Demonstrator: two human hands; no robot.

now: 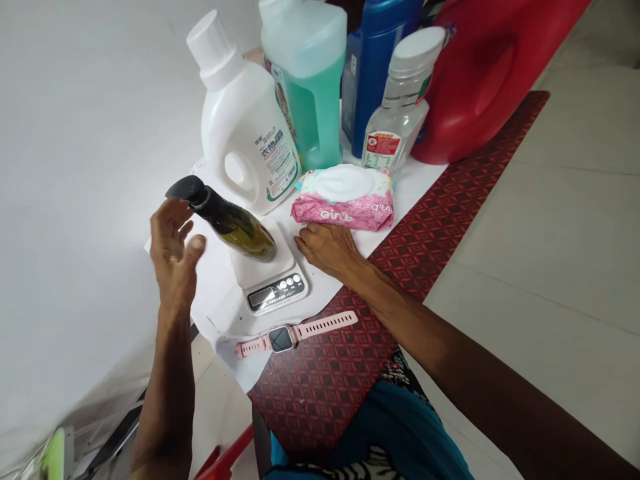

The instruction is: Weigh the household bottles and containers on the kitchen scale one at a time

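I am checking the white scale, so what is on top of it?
A pump bottle rests on the white scale; the surface directly beneath the bottle is covered and cannot be seen.

From my end I lose the tops of the red jug [480, 87], the blue jug [373, 87] and the green-liquid bottle [317, 90] to the upper edge; the clear jar [397, 123] covers part of the blue jug; I can make out no reading on the scale display [263, 297]; the right hand [330, 249] curls its fingertips out of sight; I cannot tell whether the left hand [174, 257] touches the pump bottle [247, 233].
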